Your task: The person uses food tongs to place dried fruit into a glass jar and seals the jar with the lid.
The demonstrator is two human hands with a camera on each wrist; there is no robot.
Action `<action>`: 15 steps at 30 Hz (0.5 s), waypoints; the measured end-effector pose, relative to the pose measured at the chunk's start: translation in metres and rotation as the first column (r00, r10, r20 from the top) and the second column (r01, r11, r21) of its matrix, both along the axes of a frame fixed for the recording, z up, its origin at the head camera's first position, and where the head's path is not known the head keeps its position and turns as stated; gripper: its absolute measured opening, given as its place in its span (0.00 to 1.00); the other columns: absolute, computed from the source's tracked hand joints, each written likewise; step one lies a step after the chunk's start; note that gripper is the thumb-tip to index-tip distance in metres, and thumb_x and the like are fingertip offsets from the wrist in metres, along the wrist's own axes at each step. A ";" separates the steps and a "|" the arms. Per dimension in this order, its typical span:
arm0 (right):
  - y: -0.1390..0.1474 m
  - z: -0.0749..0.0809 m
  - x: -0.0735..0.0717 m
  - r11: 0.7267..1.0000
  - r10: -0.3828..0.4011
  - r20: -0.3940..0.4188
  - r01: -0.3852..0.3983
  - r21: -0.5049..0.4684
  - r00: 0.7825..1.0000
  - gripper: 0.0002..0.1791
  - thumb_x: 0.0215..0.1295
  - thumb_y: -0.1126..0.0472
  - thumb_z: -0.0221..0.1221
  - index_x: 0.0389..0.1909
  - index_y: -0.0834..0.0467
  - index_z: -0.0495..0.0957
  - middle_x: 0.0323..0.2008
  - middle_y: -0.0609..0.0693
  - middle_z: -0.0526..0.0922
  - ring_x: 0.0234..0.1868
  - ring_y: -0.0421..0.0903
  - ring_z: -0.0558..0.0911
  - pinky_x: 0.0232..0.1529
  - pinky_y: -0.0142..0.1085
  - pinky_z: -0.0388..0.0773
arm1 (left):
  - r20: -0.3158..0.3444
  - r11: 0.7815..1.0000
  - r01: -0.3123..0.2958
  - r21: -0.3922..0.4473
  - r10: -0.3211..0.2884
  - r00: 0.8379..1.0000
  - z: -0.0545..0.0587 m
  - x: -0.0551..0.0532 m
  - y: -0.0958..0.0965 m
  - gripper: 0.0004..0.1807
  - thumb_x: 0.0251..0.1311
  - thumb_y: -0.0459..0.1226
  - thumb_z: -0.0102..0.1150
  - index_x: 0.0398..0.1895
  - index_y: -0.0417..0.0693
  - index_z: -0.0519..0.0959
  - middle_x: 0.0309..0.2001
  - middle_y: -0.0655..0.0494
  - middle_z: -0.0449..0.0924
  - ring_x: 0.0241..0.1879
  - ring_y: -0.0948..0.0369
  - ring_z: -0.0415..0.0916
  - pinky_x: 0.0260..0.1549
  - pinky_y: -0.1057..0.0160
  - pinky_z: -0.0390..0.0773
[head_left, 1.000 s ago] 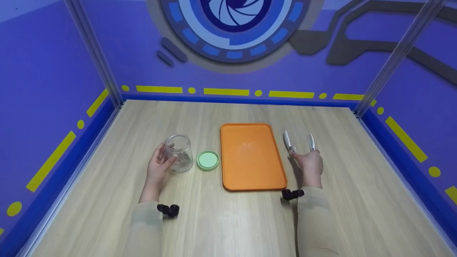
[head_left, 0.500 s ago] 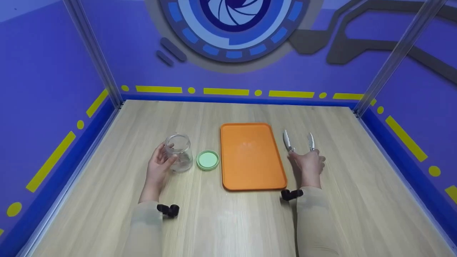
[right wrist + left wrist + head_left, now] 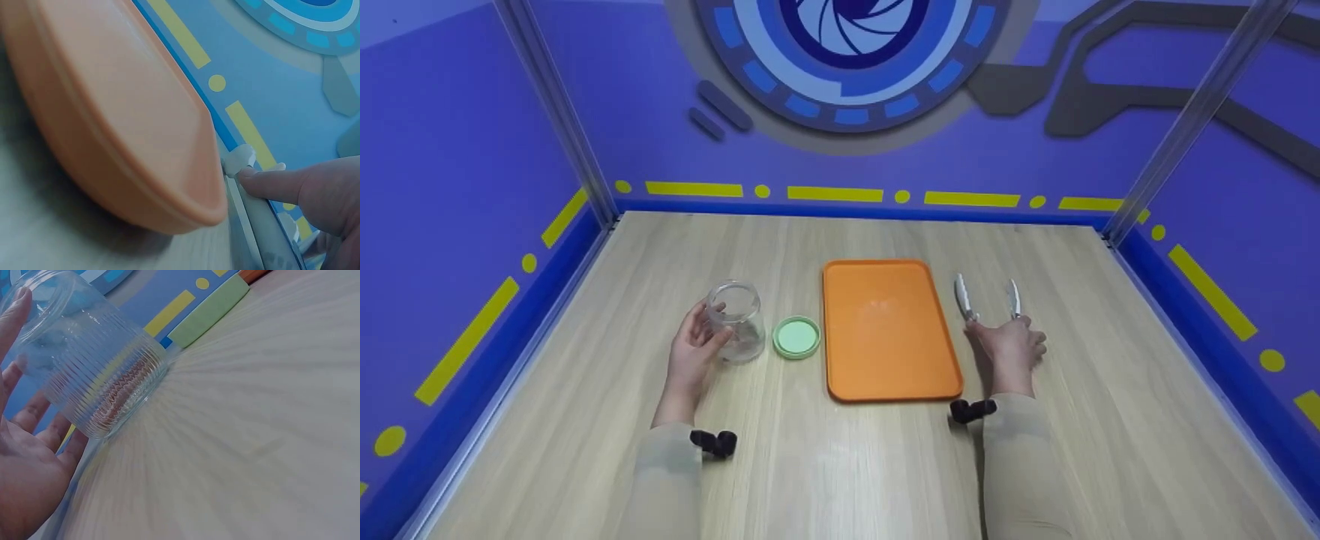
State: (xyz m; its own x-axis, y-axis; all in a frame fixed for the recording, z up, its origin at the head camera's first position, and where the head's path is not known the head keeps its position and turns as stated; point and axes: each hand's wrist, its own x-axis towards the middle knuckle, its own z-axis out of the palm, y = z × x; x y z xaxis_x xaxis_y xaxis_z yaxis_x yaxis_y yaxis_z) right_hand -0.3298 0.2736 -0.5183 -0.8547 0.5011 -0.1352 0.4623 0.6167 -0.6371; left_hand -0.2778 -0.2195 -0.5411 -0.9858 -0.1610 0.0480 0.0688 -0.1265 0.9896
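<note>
My left hand (image 3: 695, 356) holds a clear jar (image 3: 741, 345) from its left side, thumb in front and fingers behind. The jar stands upright without a lid; its ribbed wall (image 3: 112, 371) shows in the left wrist view. Just right of it lies a round light green lid (image 3: 796, 337). At the right, my right hand (image 3: 1011, 351) grips metal tongs (image 3: 964, 296) whose two arms spread apart and point away from me. In the right wrist view my thumb presses against one arm of the tongs (image 3: 239, 160); the palm hides the rest of the grip.
An orange rectangular tray (image 3: 889, 330) lies between the lid and the tongs, its raised rim (image 3: 129, 174) near my right hand. The wooden table (image 3: 840, 465) is bounded by blue-purple panels (image 3: 840, 165) at the back and both sides.
The outer fingers of my right hand have spread slightly to the right, while the tongs hold their place. My left hand, the jar, lid and tray show no movement.
</note>
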 end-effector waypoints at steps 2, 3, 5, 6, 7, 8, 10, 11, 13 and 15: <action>0.000 0.000 0.000 1.000 0.005 -0.003 -0.005 0.000 1.000 0.56 0.56 0.38 0.70 0.70 0.75 0.59 0.66 0.84 0.61 0.68 0.78 0.62 0.70 0.67 0.61 | -0.005 1.000 0.000 0.008 0.000 1.000 0.000 0.000 0.000 0.40 0.66 0.32 0.66 0.79 0.53 0.59 0.76 0.51 0.67 0.75 0.58 0.63 0.80 0.56 0.61; 0.000 0.000 0.000 1.000 0.006 -0.005 -0.006 0.000 1.000 0.56 0.56 0.38 0.69 0.69 0.75 0.59 0.66 0.84 0.61 0.68 0.78 0.62 0.70 0.67 0.61 | -0.008 1.000 0.001 0.009 -0.001 1.000 0.000 0.000 0.000 0.41 0.66 0.32 0.66 0.79 0.53 0.59 0.76 0.51 0.67 0.75 0.59 0.63 0.80 0.56 0.60; 0.000 0.000 0.000 1.000 0.009 -0.006 -0.009 -0.001 1.000 0.55 0.56 0.38 0.69 0.69 0.76 0.60 0.66 0.83 0.61 0.68 0.77 0.62 0.70 0.66 0.61 | -0.015 1.000 0.001 0.005 -0.001 1.000 0.000 0.001 0.001 0.41 0.65 0.30 0.67 0.79 0.53 0.59 0.76 0.51 0.67 0.75 0.59 0.62 0.80 0.56 0.59; -0.001 0.000 0.001 1.000 0.011 -0.006 -0.011 -0.003 1.000 0.55 0.57 0.39 0.69 0.69 0.76 0.60 0.66 0.83 0.62 0.68 0.77 0.62 0.70 0.66 0.61 | -0.017 1.000 -0.001 0.000 0.001 1.000 0.001 0.001 0.001 0.42 0.64 0.30 0.67 0.78 0.53 0.59 0.76 0.52 0.67 0.75 0.59 0.62 0.80 0.55 0.59; -0.001 0.000 0.001 1.000 0.012 -0.005 -0.012 -0.004 1.000 0.54 0.57 0.39 0.69 0.69 0.76 0.60 0.65 0.83 0.62 0.68 0.77 0.62 0.70 0.66 0.61 | -0.021 1.000 -0.003 -0.009 0.002 1.000 0.001 0.001 0.001 0.43 0.63 0.29 0.68 0.78 0.53 0.59 0.76 0.52 0.67 0.75 0.59 0.62 0.80 0.55 0.58; -0.001 0.000 0.001 1.000 0.012 -0.002 -0.012 -0.005 1.000 0.54 0.58 0.39 0.68 0.69 0.76 0.59 0.66 0.83 0.62 0.68 0.76 0.62 0.70 0.66 0.61 | -0.022 1.000 -0.006 -0.025 0.005 1.000 0.001 0.001 0.001 0.43 0.63 0.29 0.68 0.79 0.53 0.59 0.76 0.51 0.67 0.76 0.58 0.61 0.80 0.55 0.58; -0.001 0.001 0.001 1.000 0.012 0.004 -0.012 -0.008 1.000 0.55 0.58 0.39 0.68 0.70 0.75 0.59 0.66 0.82 0.61 0.68 0.76 0.61 0.71 0.66 0.60 | -0.032 0.999 -0.010 -0.048 0.008 0.999 0.001 0.001 0.001 0.45 0.62 0.28 0.69 0.79 0.51 0.58 0.76 0.50 0.67 0.76 0.56 0.61 0.80 0.54 0.59; -0.001 0.001 0.001 1.000 0.013 0.008 -0.013 -0.008 1.000 0.55 0.58 0.39 0.68 0.70 0.75 0.59 0.66 0.82 0.61 0.69 0.76 0.61 0.71 0.66 0.60 | -0.037 0.998 -0.012 -0.058 0.010 0.999 0.000 0.001 0.001 0.45 0.61 0.28 0.70 0.79 0.51 0.58 0.76 0.49 0.67 0.76 0.55 0.61 0.80 0.53 0.59; -0.001 0.001 0.000 1.000 0.013 0.013 -0.013 -0.011 1.000 0.55 0.59 0.39 0.68 0.71 0.75 0.58 0.67 0.82 0.60 0.69 0.76 0.61 0.72 0.66 0.59 | -0.045 0.997 -0.010 -0.074 0.006 0.999 0.001 0.001 0.001 0.47 0.60 0.28 0.70 0.80 0.49 0.56 0.76 0.48 0.66 0.76 0.53 0.61 0.80 0.52 0.60; -0.001 0.001 0.000 1.000 0.012 0.016 -0.011 -0.011 1.000 0.55 0.59 0.38 0.68 0.71 0.75 0.58 0.67 0.83 0.60 0.69 0.76 0.60 0.73 0.67 0.58 | -0.049 0.995 -0.009 -0.102 0.004 0.999 0.001 0.001 0.002 0.48 0.60 0.28 0.71 0.80 0.49 0.56 0.76 0.47 0.66 0.77 0.51 0.61 0.80 0.51 0.59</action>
State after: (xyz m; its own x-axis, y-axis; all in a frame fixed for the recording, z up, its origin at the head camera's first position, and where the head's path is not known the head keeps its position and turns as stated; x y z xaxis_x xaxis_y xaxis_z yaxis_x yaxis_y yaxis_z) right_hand -0.3296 0.2727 -0.5177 -0.8580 0.4898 -0.1546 0.4658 0.6152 -0.6360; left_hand -0.2768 -0.2177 -0.5402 -0.9809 -0.1589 0.1125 0.1178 -0.0244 0.9927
